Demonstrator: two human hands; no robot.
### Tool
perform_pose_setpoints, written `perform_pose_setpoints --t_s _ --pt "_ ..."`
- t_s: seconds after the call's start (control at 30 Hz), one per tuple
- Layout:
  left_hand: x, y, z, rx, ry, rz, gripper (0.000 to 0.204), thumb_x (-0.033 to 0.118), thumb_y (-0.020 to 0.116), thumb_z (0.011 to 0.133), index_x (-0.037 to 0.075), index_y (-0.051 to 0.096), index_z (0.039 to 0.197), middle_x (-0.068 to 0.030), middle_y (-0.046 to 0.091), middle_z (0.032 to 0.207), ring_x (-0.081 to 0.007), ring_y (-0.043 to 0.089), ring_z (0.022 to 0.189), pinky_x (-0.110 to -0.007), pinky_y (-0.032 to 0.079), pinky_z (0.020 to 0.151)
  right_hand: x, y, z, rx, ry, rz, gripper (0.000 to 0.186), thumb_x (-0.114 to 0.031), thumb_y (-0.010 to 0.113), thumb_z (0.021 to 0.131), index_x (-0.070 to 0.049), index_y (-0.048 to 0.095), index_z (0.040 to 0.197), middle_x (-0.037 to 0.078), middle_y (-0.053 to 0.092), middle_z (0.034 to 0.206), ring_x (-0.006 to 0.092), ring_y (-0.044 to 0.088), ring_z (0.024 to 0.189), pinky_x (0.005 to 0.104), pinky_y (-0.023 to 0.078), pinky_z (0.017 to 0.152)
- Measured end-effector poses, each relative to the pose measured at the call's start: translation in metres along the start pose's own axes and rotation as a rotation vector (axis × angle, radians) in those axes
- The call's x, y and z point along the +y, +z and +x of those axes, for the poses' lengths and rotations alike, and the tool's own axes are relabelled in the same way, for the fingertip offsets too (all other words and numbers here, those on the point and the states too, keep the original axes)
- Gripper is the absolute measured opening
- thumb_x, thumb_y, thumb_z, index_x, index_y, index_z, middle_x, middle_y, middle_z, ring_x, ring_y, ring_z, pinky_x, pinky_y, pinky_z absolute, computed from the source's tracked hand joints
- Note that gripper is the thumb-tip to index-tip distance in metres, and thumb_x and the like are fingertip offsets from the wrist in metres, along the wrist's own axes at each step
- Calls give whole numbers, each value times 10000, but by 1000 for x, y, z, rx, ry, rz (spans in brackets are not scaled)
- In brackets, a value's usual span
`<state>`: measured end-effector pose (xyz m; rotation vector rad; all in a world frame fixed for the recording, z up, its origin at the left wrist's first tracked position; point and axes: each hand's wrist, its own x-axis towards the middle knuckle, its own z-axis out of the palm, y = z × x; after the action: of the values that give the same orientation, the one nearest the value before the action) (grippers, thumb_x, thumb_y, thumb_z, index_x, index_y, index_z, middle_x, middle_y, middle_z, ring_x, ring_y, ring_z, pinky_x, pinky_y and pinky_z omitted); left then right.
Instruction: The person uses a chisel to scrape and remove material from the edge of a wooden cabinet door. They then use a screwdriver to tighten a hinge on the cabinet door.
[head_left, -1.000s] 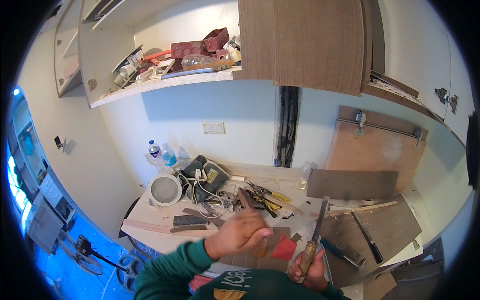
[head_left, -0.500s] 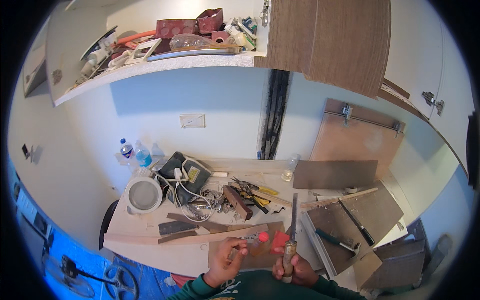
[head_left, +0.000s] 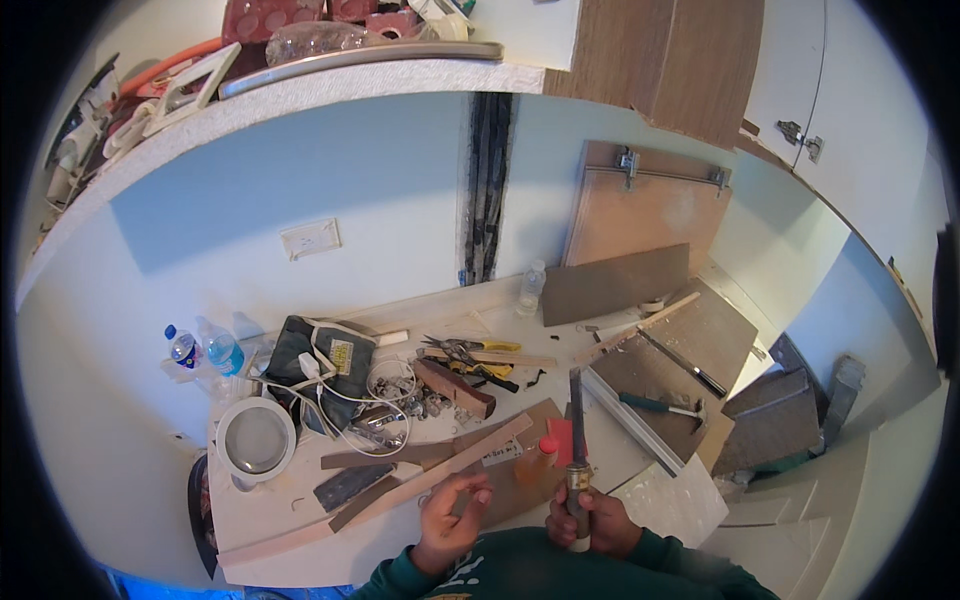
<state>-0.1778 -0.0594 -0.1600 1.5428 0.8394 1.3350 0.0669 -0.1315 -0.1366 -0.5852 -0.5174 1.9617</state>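
Note:
My right hand [head_left: 600, 520] grips a chisel [head_left: 576, 490] by its handle, blade pointing up. My left hand [head_left: 455, 515] is curled to the left of it, fingers closed; I cannot make out whether they hold anything. Between and beyond my hands stands a bottle of amber liquid with a red cap [head_left: 536, 462], beside a red flat piece [head_left: 562, 432]. Thin wood strips [head_left: 485, 440] lie across the desk left of the bottle. A reddish-brown wooden block [head_left: 455, 388] rests among loose metal fittings and pliers [head_left: 480, 355].
A grey bag with cables [head_left: 340, 360], plastic bottles [head_left: 220, 350] and a round white fixture [head_left: 255, 440] are at left. Boards [head_left: 730, 320] with a hammer [head_left: 660, 408] and dark-bladed tool [head_left: 680, 365] lie at right. An open cabinet shelf [head_left: 400, 55] full of clutter overhangs the desk.
My left hand let go of the wooden block, which now lies among the fittings, and came down beside the chisel in my right hand. The view has tilted and shifted.

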Motion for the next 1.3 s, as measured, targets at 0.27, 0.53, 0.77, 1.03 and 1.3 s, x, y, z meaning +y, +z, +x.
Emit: perform_pose_setpoints --t_s 0.27,0.53,0.77,1.03,1.3 --pt "-6 -18 6 -113 9 -67 207 98 700 969 -20 696 1139 -121 755 979 -177 706 928 -296 543 849 17 18 3 36 -48 2 374 -403 647 953 -86 548 1125 74 525 736 224 536 670 364 431 640" --pt "3 -33 5 -180 -75 -101 144 80 627 1006 -13 673 1105 -117 723 968 -173 671 910 -299 523 838 21 35 14 82 -22 -12 363 -387 635 971 -70 557 1128 88 523 733 233 551 660 357 461 630" --pt "-3 -39 5 -131 -117 -159 197 132 542 1053 -18 670 1070 -120 729 937 -182 681 891 -314 527 829 24 38 21 108 -3 -35 365 -391 615 982 -62 562 1130 90 525 724 231 550 651 354 467 627" --pt "-12 -37 3 -49 -69 -271 295 246 468 1106 9 567 962 -144 691 872 -222 678 878 -368 536 844 25 39 25 113 11 -25 352 -383 602 997 -62 556 1134 86 528 727 226 548 644 351 467 625" --pt "-20 -37 0 -112 -51 -365 430 300 444 1115 6 566 826 -127 638 773 -204 655 787 -349 537 758 29 33 24 77 6 -9 329 -367 580 1016 -61 554 1135 85 527 731 226 551 652 353 468 631"
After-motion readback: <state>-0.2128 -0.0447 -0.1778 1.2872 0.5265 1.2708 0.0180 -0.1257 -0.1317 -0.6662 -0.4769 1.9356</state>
